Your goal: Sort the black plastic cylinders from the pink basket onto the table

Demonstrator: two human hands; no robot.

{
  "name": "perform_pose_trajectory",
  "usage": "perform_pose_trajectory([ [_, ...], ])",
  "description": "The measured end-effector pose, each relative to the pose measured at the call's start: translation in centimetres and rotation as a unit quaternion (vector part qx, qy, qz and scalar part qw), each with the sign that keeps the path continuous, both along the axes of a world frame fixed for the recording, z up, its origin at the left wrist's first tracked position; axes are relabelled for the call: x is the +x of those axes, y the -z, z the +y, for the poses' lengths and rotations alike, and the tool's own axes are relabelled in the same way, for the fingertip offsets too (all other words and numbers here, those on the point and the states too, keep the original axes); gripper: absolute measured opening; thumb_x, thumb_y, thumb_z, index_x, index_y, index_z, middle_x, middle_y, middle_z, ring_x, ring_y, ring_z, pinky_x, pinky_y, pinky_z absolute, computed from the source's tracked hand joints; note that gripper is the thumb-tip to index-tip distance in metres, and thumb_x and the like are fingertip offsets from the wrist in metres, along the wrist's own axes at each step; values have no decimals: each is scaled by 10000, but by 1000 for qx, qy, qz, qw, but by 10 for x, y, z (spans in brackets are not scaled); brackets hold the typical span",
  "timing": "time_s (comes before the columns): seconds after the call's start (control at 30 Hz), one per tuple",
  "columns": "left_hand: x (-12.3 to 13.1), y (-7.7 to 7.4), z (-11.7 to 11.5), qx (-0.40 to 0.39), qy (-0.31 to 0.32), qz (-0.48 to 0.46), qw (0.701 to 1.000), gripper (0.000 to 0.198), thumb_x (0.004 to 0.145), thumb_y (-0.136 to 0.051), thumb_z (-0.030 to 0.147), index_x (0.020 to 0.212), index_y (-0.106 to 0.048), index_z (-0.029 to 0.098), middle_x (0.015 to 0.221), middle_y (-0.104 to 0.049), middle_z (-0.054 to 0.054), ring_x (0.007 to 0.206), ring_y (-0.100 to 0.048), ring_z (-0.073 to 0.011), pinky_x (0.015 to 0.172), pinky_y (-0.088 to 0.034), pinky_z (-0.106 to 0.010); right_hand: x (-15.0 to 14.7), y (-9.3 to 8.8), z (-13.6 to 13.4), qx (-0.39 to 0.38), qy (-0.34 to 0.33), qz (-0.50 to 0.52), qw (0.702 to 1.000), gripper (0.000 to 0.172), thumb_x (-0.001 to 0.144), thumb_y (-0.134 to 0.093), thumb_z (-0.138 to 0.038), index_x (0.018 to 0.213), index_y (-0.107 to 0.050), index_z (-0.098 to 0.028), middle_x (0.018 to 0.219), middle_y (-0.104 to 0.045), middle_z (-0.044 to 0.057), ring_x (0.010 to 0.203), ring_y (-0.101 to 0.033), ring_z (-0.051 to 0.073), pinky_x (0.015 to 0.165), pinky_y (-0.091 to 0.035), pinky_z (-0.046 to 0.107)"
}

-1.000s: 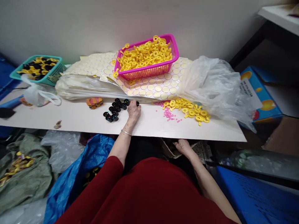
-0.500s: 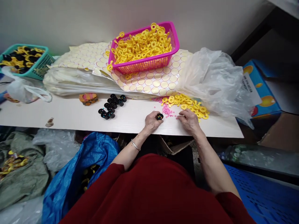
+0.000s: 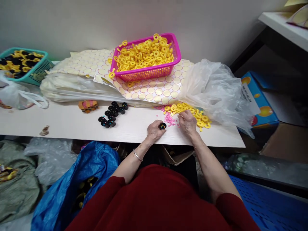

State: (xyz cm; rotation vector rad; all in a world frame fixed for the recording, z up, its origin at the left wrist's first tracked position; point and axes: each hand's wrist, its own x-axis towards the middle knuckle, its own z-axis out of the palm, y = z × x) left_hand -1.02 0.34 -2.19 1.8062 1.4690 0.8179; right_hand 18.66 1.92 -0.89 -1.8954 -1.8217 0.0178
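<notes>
My left hand (image 3: 154, 131) rests on the white table (image 3: 72, 123) and grips a small black cap (image 3: 163, 126) between thumb and fingers. My right hand (image 3: 187, 122) lies just right of it with fingers curled in a pinch beside the scattered pink beads (image 3: 171, 119); what it pinches is too small to make out. A loose pile of yellow rings (image 3: 192, 112) lies right behind the right hand. A cluster of several black caps (image 3: 112, 114) stands to the left of my left hand.
A pink basket (image 3: 176, 51) full of yellow rings sits on sheets of round stickers (image 3: 156, 89) at the back. A teal basket (image 3: 40, 69) is far left, clear plastic bags (image 3: 216, 89) to the right. A blue bag (image 3: 79, 173) lies below the table edge.
My left hand took one black cap from the cluster and brought it right, near the beads. My right hand rose from under the table edge onto the table by the yellow rings.
</notes>
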Motion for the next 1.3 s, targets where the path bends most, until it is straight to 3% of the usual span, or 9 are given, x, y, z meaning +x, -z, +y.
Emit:
perform_pose_trajectory([
  [0.23,1,2,0,15,-32,15,999,264,602,-626,72,824,-681,203,863,-697,-5,795,-636,-162,760,-508,-262,-57,-17,26,-89,-158,-78,980,265,890,-472,-221,837,-729,-186,921,-645,114,885,-512,240,708,-345,342],
  [0.43,2,2,1,11,-56,-7,998,229,584,-611,81,775,-668,194,794,-675,3,763,-614,-163,720,-497,-262,-83,-21,47,-145,-205,-136,958,267,897,-481,-264,847,-728,-174,977,-659,146,922,-505,264,686,-313,348],
  [0.67,1,1,1,13,-44,-19,999,244,586,-619,80,793,-672,197,819,-689,5,766,-622,-153,730,-506,-252,-84,-24,55,-136,-231,-131,954,190,796,-515,-120,819,-702,-144,909,-672,156,889,-531,262,688,-320,347],
  [0.83,-1,3,1,16,-30,-8,999,230,599,-615,84,787,-659,208,822,-684,7,772,-627,-152,733,-507,-249,-50,-18,12,-91,-175,-88,976,227,881,-448,-198,881,-669,-150,870,-660,120,802,-540,221,683,-346,321],
  [1.03,0,-1,1,15,-9,16,1000,275,609,-599,79,837,-674,215,906,-705,-10,842,-652,-174,779,-513,-269,-7,8,-65,-37,-78,-37,996,312,883,-403,-158,676,-635,-185,726,-615,103,726,-539,219,678,-396,339],
  [1.3,1,-2,1,16,-13,22,1000,295,603,-594,74,853,-685,199,925,-713,-17,862,-663,-182,800,-516,-278,3,23,-90,20,-97,80,992,242,839,-484,-161,681,-658,-221,839,-672,64,808,-612,197,758,-511,352],
])
